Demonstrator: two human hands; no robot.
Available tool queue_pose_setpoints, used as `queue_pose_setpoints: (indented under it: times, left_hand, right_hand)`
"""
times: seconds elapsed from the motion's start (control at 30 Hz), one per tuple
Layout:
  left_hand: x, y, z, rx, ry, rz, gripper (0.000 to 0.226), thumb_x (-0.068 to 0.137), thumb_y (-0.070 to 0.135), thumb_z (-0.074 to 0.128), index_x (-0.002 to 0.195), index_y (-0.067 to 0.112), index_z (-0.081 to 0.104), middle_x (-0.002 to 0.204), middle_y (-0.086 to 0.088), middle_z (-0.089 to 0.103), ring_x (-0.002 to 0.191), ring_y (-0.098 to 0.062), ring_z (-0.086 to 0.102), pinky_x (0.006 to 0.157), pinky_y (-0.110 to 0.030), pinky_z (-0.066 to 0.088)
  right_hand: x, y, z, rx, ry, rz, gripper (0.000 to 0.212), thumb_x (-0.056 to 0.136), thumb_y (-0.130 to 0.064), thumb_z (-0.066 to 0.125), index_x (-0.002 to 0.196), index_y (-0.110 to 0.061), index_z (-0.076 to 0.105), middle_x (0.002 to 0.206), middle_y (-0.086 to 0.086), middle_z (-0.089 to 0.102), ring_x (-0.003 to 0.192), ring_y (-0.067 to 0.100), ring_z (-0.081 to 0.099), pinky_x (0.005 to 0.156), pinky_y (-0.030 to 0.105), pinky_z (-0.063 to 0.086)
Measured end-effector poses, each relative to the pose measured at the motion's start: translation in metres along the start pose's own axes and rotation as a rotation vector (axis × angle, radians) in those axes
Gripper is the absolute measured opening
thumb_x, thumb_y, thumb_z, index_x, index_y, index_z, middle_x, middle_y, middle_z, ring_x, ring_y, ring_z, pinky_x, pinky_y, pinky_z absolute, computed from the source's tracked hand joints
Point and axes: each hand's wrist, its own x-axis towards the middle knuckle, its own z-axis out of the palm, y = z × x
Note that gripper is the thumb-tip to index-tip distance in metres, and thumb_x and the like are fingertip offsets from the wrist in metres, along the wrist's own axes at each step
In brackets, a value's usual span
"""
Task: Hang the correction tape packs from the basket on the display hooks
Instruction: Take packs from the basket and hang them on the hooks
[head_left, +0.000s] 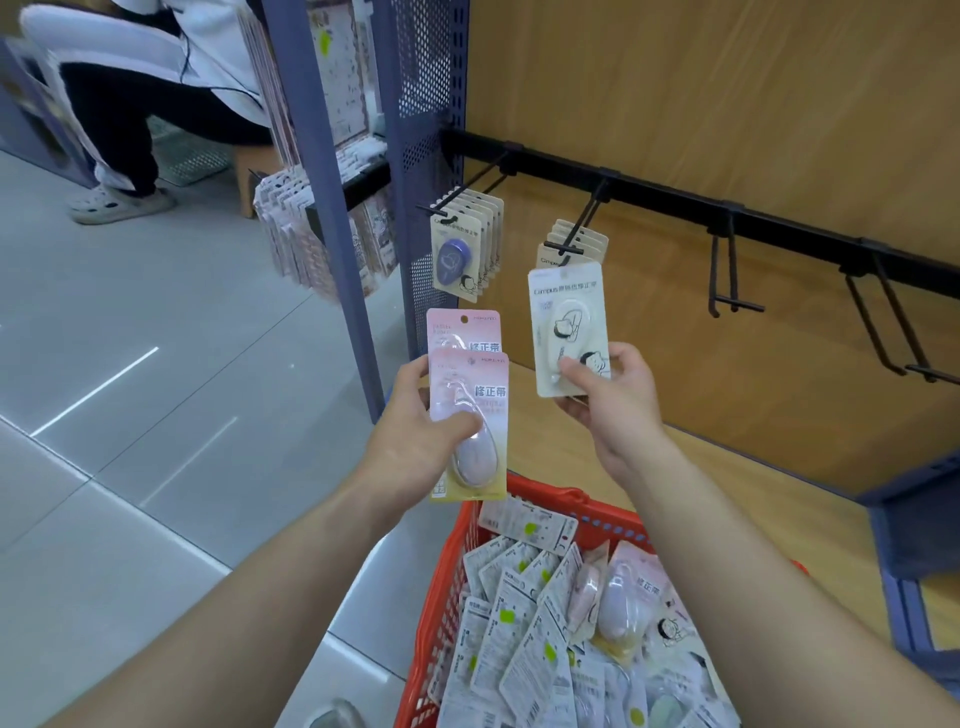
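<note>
My left hand (415, 415) grips two pink correction tape packs (475, 384), one overlapping the other, held upright. My right hand (610, 400) holds a cream correction tape pack (566, 322) by its lower end, its top just below the second display hook (576, 234), which carries several cream packs. The first hook (441, 205) at the left holds several packs with a purple one (453, 260) in front. Below my arms the red basket (441, 597) is full of several loose packs (545, 597), most lying face down.
A black rail (675, 197) on the wooden back panel carries two bare double hooks (727, 280) (893, 332) to the right. A blue perforated upright (426, 156) stands left of the hooks. A person crouches at the far left on the tiled floor.
</note>
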Motion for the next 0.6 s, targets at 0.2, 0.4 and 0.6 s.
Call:
queue_pose_setpoints:
  times: [0.2,0.4,0.6]
  left_hand:
    - [0.002,0.002,-0.006,-0.052,0.028,-0.005,0.065,0.074,0.028,0.074,0.131,0.043,0.047,0.119,0.016,0.072,0.109,-0.012,0.070,0.102,-0.048,0.053]
    - [0.005,-0.001,-0.009,-0.055,0.044,-0.006,0.061,0.087,0.017,0.075,0.139,0.035,0.047,0.121,0.013,0.071,0.109,-0.013,0.069,0.102,-0.046,0.053]
    - [0.006,-0.003,-0.008,-0.038,0.042,0.007,0.058,0.091,0.014,0.073,0.139,0.034,0.046,0.119,0.013,0.071,0.108,-0.011,0.069,0.103,-0.046,0.053]
  right_hand:
    - [0.026,0.001,0.008,-0.025,0.081,-0.023,0.028,0.092,-0.005,0.072,0.113,-0.014,0.055,0.113,0.000,0.075,0.090,0.018,0.075,0.069,0.029,0.061]
    - [0.020,0.015,0.011,-0.019,0.135,-0.108,0.031,0.091,-0.010,0.075,0.112,-0.018,0.054,0.109,0.001,0.077,0.092,0.019,0.076,0.071,0.028,0.061]
    - [0.035,0.017,0.016,0.005,0.191,-0.081,0.030,0.091,-0.012,0.076,0.113,-0.016,0.055,0.110,0.003,0.075,0.093,0.019,0.076,0.071,0.027,0.062]
